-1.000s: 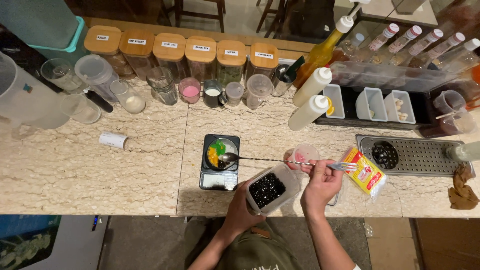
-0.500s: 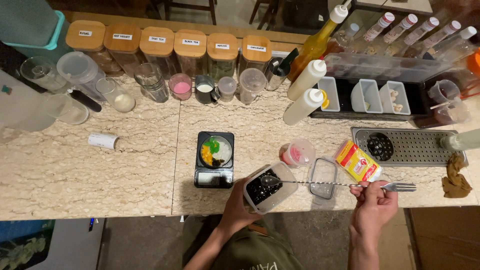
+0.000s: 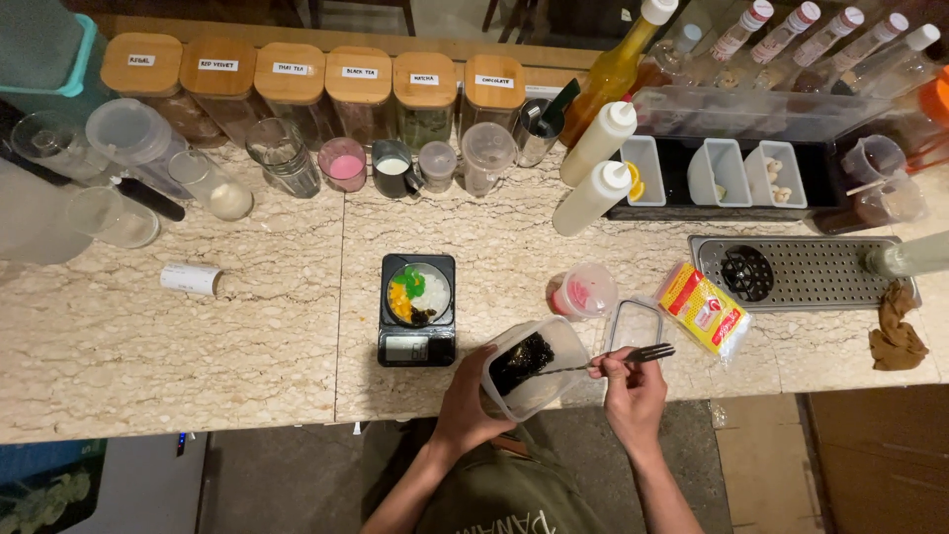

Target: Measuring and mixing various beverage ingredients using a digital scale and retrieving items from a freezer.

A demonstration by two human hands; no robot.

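- The left hand (image 3: 473, 394) grips a clear plastic tub (image 3: 535, 366) by its near side, tilting it over the front edge of the marble counter (image 3: 148, 346).
- The tub holds a dark, almost black filling (image 3: 521, 358).
- The right hand (image 3: 633, 388) is closed around the handle of a long thin utensil (image 3: 605, 363); its far end dips into the dark filling.
- Just left of the tub sits a black kitchen scale (image 3: 417, 310) with a small bowl (image 3: 419, 295) on it, holding orange, green, white and dark bits.
- A clear lid (image 3: 633, 326) lies flat on the counter just beyond the right hand.
- A small tub with pink contents (image 3: 583, 292) stands behind the lid, and a yellow packet (image 3: 702, 309) lies to its right.
- Two white squeeze bottles (image 3: 595, 168) stand further back, near a row of wooden-lidded jars (image 3: 297, 89).
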